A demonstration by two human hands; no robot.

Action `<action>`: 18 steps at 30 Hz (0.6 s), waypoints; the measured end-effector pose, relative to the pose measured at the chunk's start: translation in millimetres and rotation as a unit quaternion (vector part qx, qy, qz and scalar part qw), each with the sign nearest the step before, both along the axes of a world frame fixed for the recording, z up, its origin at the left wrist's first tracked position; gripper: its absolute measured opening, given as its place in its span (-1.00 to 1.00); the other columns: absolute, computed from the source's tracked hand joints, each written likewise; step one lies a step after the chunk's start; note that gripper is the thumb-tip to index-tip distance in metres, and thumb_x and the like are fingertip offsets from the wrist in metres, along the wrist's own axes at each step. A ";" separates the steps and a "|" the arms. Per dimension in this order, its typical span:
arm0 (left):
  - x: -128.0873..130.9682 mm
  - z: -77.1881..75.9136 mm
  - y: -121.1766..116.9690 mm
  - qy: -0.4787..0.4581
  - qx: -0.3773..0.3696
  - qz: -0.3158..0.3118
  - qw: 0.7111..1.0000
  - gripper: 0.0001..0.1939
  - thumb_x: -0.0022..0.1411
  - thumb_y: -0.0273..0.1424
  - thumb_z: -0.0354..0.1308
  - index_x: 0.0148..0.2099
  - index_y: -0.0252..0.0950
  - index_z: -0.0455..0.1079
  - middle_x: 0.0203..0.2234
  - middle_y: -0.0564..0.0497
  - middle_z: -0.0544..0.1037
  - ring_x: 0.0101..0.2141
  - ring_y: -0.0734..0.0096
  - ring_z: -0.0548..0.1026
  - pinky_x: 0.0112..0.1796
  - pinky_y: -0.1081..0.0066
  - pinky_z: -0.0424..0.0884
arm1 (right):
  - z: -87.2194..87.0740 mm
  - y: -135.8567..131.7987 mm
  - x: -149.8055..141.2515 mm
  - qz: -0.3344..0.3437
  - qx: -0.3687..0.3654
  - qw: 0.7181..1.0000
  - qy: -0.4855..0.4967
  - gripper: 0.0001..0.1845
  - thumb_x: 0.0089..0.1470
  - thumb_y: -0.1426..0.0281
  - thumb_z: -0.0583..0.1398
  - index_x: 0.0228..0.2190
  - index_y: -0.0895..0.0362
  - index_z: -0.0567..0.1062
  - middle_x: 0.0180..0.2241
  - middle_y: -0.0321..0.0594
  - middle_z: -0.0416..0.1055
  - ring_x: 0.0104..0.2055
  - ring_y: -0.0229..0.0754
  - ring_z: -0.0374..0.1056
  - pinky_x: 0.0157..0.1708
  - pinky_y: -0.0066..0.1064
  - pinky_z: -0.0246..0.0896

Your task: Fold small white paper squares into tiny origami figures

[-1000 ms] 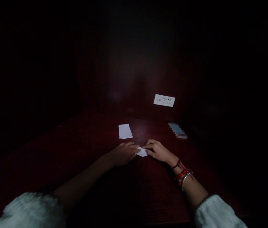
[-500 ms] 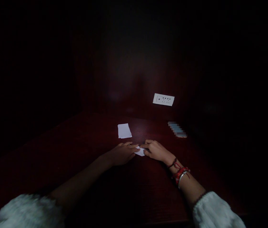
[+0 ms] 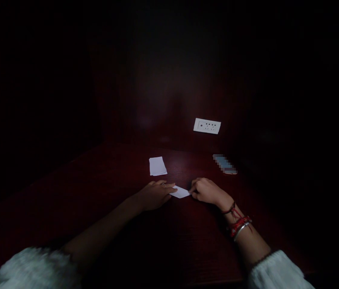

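Note:
A small piece of white folded paper (image 3: 180,192) lies on the dark red table, its narrow end pointing right. My left hand (image 3: 156,195) holds its left end, the forefinger stretched over the top and the thumb near the lower edge. At the pointed right end, the curled fingers of my right hand (image 3: 205,190) are closed on the tip. A ring shows on my left hand; red cord bracelets and a silver bangle circle my right wrist. Just beyond my left hand rests a small stack of white paper sheets (image 3: 157,165).
A phone (image 3: 224,163) with a blurred-out screen lies at the back right of the table (image 3: 121,172). On the wall behind is a white socket panel (image 3: 207,126). Deep shadow covers both sides of the scene.
My right hand has slid rightward along the folded paper to its pointed end, uncovering more of it. My left hand has stayed in place.

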State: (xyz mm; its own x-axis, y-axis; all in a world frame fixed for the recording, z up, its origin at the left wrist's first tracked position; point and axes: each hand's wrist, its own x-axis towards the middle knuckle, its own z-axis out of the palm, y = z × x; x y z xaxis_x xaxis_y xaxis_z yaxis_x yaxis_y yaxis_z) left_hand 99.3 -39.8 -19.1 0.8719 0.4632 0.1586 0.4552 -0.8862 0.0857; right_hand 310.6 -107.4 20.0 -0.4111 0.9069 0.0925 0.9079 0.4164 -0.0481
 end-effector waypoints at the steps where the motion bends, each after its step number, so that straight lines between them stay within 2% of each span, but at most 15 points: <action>1: -0.4 -0.4 0.4 -0.003 0.001 0.000 1.000 -0.67 0.20 -0.29 -0.23 0.04 -0.01 0.05 0.03 0.11 0.13 -0.03 0.19 0.12 -0.17 0.19 0.11 | 0.6 -0.4 1.0 -0.008 -0.004 1.000 -0.003 -0.75 -0.17 0.51 0.07 -0.42 0.09 0.49 -0.40 -0.23 0.40 -0.31 -0.24 0.27 -0.36 -0.51 0.05; 6: -2.4 0.0 0.0 -0.011 0.004 -0.003 1.000 -0.67 0.21 -0.29 -0.23 0.03 -0.01 0.05 0.02 0.12 0.15 -0.05 0.22 0.14 -0.18 0.22 0.11 | 1.9 -1.5 5.7 -0.032 -0.021 0.999 -0.016 -0.78 -0.20 0.48 0.09 -0.46 0.08 0.50 -0.41 -0.23 0.42 -0.35 -0.22 0.30 -0.47 -0.51 0.04; 13: -1.7 1.5 -4.3 -0.030 0.035 -0.010 0.999 -0.69 0.21 -0.32 -0.22 0.01 -0.10 0.10 -0.08 0.03 0.22 -0.11 0.30 0.18 -0.22 0.32 0.14 | -0.2 0.3 7.4 -0.087 0.007 0.996 -0.023 -0.81 -0.16 0.50 0.07 -0.49 0.15 0.48 -0.43 -0.14 0.40 -0.39 -0.21 0.29 -0.45 -0.47 0.05; 18: 5.2 7.6 -12.3 -0.038 0.067 -0.022 0.997 -0.73 0.20 -0.36 -0.19 -0.07 -0.16 0.19 -0.26 0.01 0.28 -0.26 0.38 0.25 -0.28 0.39 0.16 | -12.5 7.5 5.0 -0.082 0.055 0.992 0.073 -0.74 -0.02 0.35 0.01 -0.30 0.17 0.39 -0.32 -0.12 0.28 -0.28 -0.23 0.22 -0.30 -0.45 0.05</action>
State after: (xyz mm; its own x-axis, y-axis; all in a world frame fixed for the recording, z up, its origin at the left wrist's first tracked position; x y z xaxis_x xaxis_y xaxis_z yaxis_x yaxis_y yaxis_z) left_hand 104.5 -52.1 -11.4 0.8741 0.3952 0.2824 0.4123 -0.9110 -0.0012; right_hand 315.6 -99.9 7.6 -0.2336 0.9415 0.2427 0.9505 0.2738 -0.1471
